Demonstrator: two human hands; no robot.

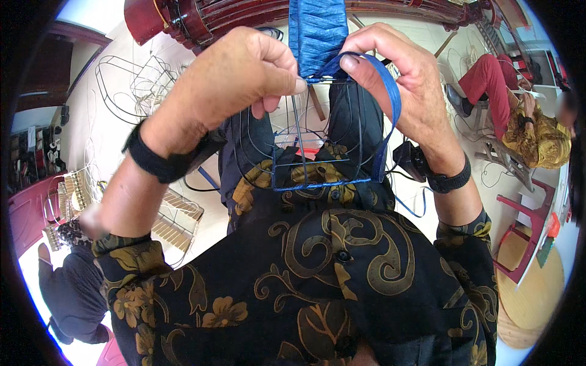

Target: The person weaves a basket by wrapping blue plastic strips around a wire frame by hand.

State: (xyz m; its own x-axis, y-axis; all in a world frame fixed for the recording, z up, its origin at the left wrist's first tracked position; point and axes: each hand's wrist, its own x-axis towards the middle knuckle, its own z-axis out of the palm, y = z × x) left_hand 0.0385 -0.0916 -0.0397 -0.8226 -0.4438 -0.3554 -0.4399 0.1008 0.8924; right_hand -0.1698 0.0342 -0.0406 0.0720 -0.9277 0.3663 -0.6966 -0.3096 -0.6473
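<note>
Blue woven band point(319, 33) ran down from the upper edge of the view to a point between the person's two hands, over the gap between the knees, its lower end meeting a dark wire frame point(298, 116). Nearer the body, the frame's lowest bar point(326, 184) was wrapped in blue. At the band's lower left corner, the left hand point(247, 73) had its thumb and forefinger brought together, the other fingers curled under; whether they gripped anything could not be told. On the other side, the right hand point(410, 82) pinched a flat blue strip point(394, 100) between thumb and forefinger, closed right at the band's lower right corner, and the strip arched over and hung down beside the frame. Both wrists wore black straps point(452, 177). On the floor to the left lay another wire frame point(102, 82) among pale cords point(152, 82). Off to the right, a person in red trousers point(485, 82) sat near a red stool point(510, 235) and a round wooden board point(534, 287).
</note>
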